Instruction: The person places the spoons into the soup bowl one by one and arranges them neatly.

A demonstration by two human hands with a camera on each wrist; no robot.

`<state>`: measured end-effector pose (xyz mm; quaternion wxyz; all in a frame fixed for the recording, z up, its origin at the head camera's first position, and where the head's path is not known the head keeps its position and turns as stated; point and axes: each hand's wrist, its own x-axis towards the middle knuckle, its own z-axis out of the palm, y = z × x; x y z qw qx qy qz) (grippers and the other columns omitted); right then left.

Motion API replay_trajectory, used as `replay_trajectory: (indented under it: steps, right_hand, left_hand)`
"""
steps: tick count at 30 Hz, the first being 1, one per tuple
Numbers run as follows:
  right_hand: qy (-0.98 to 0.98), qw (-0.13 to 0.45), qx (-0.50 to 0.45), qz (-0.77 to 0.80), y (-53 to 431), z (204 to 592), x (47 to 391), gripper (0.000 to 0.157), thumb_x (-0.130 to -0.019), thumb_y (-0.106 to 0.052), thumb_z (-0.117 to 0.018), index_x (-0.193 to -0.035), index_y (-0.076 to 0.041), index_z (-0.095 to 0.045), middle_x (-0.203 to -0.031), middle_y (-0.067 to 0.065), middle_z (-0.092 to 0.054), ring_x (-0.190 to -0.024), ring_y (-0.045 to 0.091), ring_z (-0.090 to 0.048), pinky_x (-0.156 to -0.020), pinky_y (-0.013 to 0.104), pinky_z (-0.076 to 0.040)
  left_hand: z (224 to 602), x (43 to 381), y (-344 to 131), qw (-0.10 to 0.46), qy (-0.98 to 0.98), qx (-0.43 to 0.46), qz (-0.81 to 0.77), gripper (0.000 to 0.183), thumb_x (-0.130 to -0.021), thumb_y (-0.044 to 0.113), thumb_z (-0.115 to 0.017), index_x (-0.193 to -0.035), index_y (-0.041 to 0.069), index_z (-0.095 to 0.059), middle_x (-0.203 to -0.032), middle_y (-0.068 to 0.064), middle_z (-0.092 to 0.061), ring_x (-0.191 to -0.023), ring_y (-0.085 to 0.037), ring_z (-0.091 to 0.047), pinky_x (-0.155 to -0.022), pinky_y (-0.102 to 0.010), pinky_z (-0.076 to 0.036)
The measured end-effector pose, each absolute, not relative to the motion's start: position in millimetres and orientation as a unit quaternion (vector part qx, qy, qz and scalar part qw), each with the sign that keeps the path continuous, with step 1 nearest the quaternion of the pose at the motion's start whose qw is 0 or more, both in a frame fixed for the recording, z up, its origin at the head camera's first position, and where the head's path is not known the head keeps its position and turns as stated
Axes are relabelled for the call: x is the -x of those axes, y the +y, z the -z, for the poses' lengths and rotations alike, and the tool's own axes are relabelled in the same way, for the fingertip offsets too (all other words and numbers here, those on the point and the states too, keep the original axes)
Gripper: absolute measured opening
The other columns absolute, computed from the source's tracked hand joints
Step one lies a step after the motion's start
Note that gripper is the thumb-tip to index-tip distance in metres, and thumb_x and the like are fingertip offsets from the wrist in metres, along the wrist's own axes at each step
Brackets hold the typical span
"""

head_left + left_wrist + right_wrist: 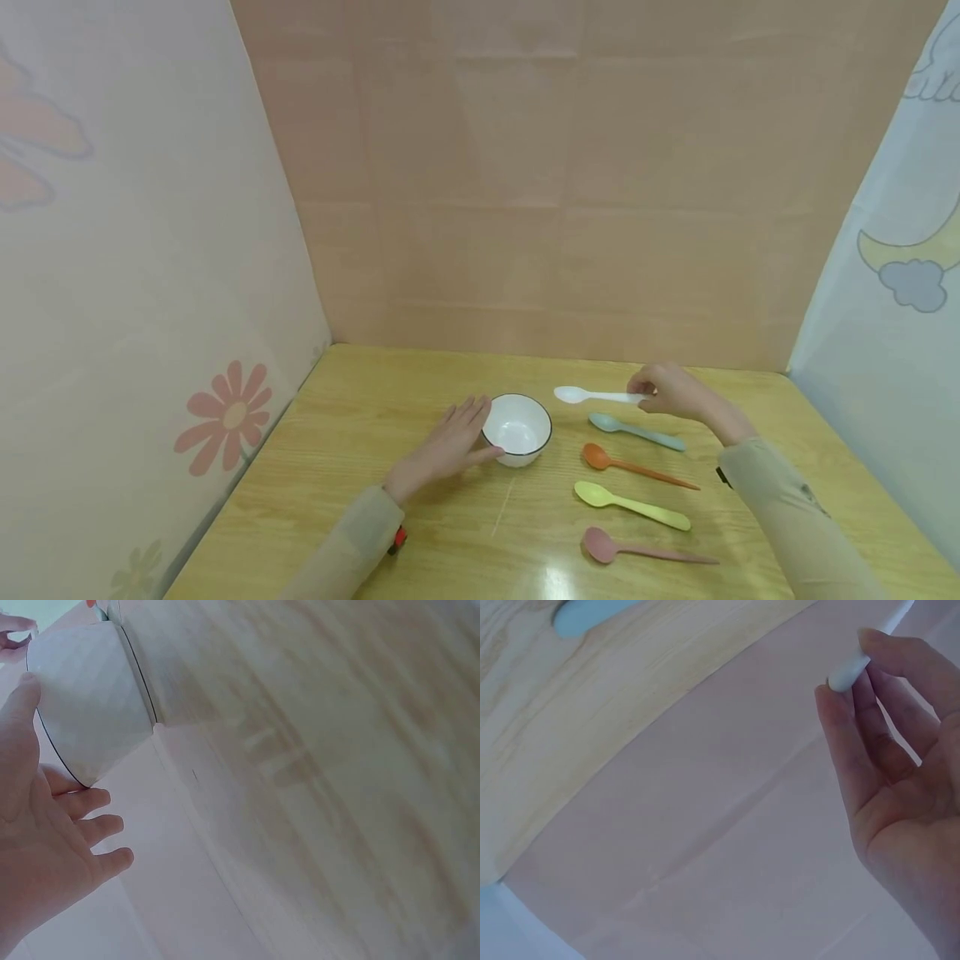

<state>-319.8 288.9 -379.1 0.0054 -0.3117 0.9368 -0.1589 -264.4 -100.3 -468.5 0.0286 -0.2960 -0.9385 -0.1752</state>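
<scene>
Sleeves (pixel 787 512), wooden table (pixel 390 383), tan backdrop (pixel 525 167)

right wrist view | white spoon (pixel 849 672), teal spoon (pixel 592 616) | cut by top edge

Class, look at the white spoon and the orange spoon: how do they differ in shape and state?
The white spoon has a longer, narrower scoop; the orange spoon has a rounder one. The right hand pinches the white spoon's handle, while the orange spoon lies untouched on the table. In the head view, the white spoon runs nearly level; the orange spoon slants more. Both point their scoops leftward.
</scene>
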Motion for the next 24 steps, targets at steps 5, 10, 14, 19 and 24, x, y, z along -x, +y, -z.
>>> replay_trajectory:
  steps: [5, 10, 14, 19, 24]
  right_hand:
    - [0.936, -0.002, 0.322, 0.146, 281.6, 372.7, 318.0, 0.016, -0.081, 0.001, -0.069, -0.092, -0.009, -0.075, -0.087, 0.0, -0.072, -0.076, 0.007, -0.061, -0.067, 0.026, -0.053]
    - [0.931, 0.007, 0.333, 0.147, 273.1, 365.5, 315.8, 0.017, -0.081, 0.003, -0.068, -0.091, -0.01, -0.074, -0.086, -0.001, -0.072, -0.076, 0.007, -0.06, -0.066, 0.026, -0.051]
    - [0.93, 0.011, 0.339, 0.144, 266.4, 361.8, 314.3, 0.018, -0.081, 0.004, -0.068, -0.09, -0.01, -0.074, -0.087, -0.001, -0.072, -0.076, 0.008, -0.06, -0.067, 0.026, -0.051]
    - [0.926, 0.014, 0.348, 0.143, 259.1, 359.5, 312.7, 0.018, -0.081, 0.004, -0.068, -0.093, -0.008, -0.074, -0.09, 0.002, -0.072, -0.079, 0.012, -0.063, -0.069, 0.029, -0.053]
    - [0.925, 0.02, 0.35, 0.144, 251.8, 357.9, 311.5, 0.02, -0.08, 0.004, -0.068, -0.096, -0.006, -0.075, -0.093, 0.004, -0.073, -0.083, 0.015, -0.066, -0.072, 0.032, -0.056]
  left_hand:
    - [466.8, 263.7, -100.2, 0.032, -0.938, 0.297, 0.175, 0.085, -0.096, 0.054, -0.056, -0.154, -0.003, -0.029, -0.16, -0.021, -0.032, -0.149, -0.043, -0.029, -0.118, -0.061, -0.028]
    - [465.2, 263.4, -99.6, 0.03, -0.939, 0.295, 0.174, 0.085, -0.096, 0.054, -0.056, -0.154, -0.002, -0.03, -0.161, -0.02, -0.031, -0.149, -0.042, -0.029, -0.118, -0.061, -0.029]
    - [463.7, 263.2, -99.0, 0.024, -0.94, 0.293, 0.172, 0.086, -0.096, 0.056, -0.054, -0.154, -0.002, -0.029, -0.161, -0.019, -0.03, -0.15, -0.042, -0.027, -0.119, -0.06, -0.028]
    - [463.2, 262.8, -98.8, 0.022, -0.94, 0.293, 0.174, 0.087, -0.096, 0.057, -0.054, -0.155, -0.001, -0.028, -0.162, -0.019, -0.03, -0.15, -0.042, -0.027, -0.119, -0.061, -0.027]
    - [464.1, 262.7, -98.4, 0.023, -0.94, 0.293, 0.175, 0.087, -0.096, 0.057, -0.054, -0.155, -0.001, -0.028, -0.162, -0.019, -0.03, -0.15, -0.041, -0.027, -0.119, -0.061, -0.027]
